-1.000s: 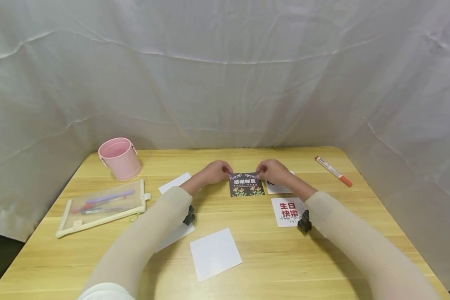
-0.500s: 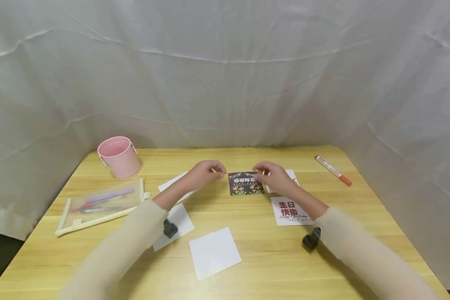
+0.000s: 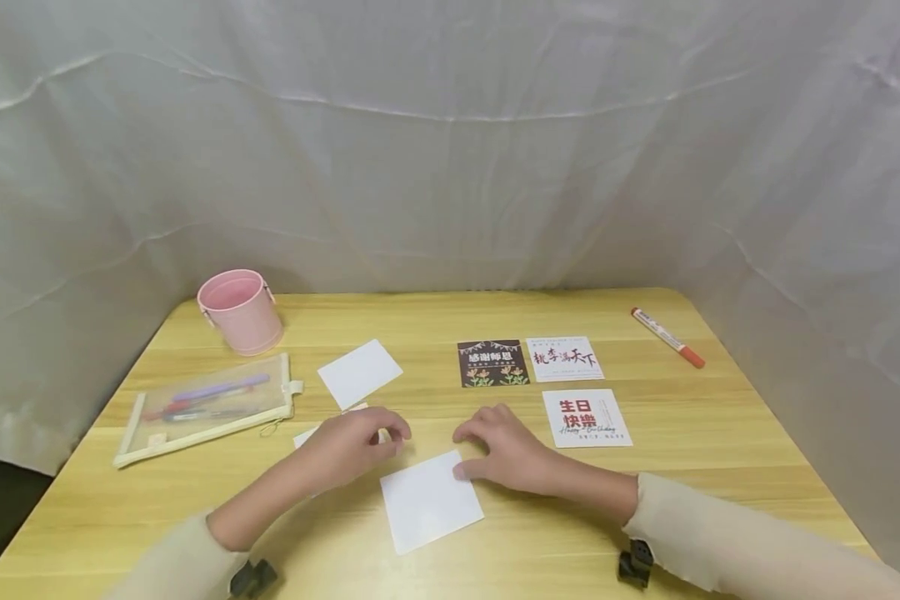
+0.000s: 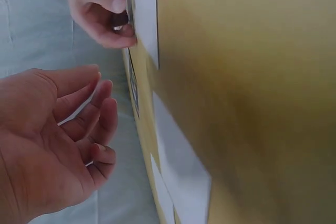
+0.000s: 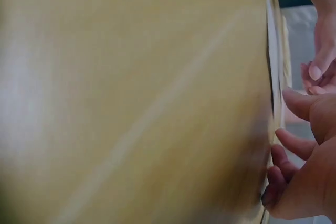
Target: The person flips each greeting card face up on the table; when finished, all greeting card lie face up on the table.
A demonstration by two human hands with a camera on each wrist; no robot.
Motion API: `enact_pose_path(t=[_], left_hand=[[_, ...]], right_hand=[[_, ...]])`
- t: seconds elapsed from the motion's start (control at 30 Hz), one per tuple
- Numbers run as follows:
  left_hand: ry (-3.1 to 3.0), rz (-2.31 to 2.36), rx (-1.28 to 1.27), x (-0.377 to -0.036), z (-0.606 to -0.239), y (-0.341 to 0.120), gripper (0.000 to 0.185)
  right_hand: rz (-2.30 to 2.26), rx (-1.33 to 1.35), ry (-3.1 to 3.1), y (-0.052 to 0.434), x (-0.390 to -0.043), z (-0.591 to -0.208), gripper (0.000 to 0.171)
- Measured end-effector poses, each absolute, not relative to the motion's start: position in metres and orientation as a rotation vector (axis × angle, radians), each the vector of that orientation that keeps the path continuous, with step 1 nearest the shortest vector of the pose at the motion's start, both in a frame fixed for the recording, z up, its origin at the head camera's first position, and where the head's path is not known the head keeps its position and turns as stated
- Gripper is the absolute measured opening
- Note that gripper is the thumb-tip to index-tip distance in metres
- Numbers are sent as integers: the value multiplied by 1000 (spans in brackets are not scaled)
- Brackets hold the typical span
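A blank white card [image 3: 429, 502] lies near the table's front edge. My right hand [image 3: 462, 452] hovers low at its far right corner, fingers spread and loosely bent, and the thumb touches the card's edge. My left hand [image 3: 392, 435] is just left of it, fingers relaxed and holding nothing, above a second white card [image 3: 305, 435] that it partly hides. In the left wrist view my left hand [image 4: 100, 119] shows a slack palm, and the right hand [image 4: 113, 22] is at the card's edge [image 4: 144, 14]. The right wrist view is blurred.
Farther back lie a black card [image 3: 492, 363], a white calligraphy card [image 3: 565, 358], a red-lettered card [image 3: 587, 417] and another blank card [image 3: 360, 372]. A pink bucket [image 3: 240, 311] and a clear pen pouch [image 3: 206, 406] are at the left, an orange marker [image 3: 667, 337] at the right.
Both hands let go of the black card's top corners and drew back toward me, down to the blank card at the front. The calligraphy card now shows in full.
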State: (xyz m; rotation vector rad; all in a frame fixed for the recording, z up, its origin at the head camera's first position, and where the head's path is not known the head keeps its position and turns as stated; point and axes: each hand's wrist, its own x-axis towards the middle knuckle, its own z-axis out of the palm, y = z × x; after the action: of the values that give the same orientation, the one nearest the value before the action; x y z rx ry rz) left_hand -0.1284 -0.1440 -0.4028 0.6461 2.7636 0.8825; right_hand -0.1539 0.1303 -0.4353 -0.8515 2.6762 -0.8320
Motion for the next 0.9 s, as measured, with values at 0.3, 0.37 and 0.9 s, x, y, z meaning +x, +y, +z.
enact_pose_path(t=[0.3,0.37,0.9], left_hand=[[2832,795,609,-108,-407,-150,10],[2829,789,576,-108,-408,-153,10],[2738,697,550,-101,-411,-151,38]], right_hand=[[-741,-829,2722,122,-149,-435,34],[-748,-838,2733,121,-148,-436,32],[-687,-852,2789,120,-142,-438,40]])
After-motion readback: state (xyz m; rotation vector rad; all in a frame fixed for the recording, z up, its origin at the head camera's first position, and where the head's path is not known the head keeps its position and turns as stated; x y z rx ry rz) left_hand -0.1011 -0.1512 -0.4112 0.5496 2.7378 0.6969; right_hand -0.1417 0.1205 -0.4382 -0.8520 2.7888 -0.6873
